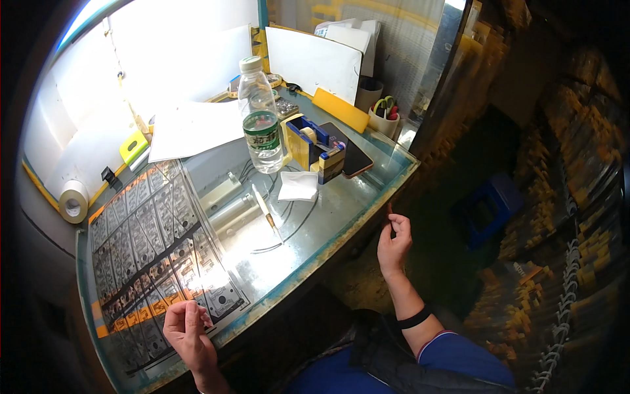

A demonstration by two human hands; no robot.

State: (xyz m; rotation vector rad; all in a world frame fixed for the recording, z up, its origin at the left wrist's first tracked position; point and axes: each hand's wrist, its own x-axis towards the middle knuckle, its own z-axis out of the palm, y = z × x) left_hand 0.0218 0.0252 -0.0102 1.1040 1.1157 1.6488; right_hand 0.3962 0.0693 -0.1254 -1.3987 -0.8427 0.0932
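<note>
A transparent film sheet [147, 217] printed with dark circuit-like patterns lies over the left part of the glass-topped table. My left hand [190, 331] is over the film's near edge, thumb and fingertips pinched together; whatever is between them is too small to make out. Out past the table's right front edge, my right hand [395, 246] is raised with thumb and fingers pressed together. A tiny reddish bit shows at its fingertips, but I cannot tell what it is. A craft knife [264, 206] with a white handle rests on the glass between the hands.
Beyond the knife are a folded white paper [298, 186], a water bottle [264, 125], a blue tape dispenser [308, 141] and a phone [357, 159]. A tape roll [73, 201] sits at the left. Crowded shelving [525, 295] and a blue stool [489, 207] stand right of the table.
</note>
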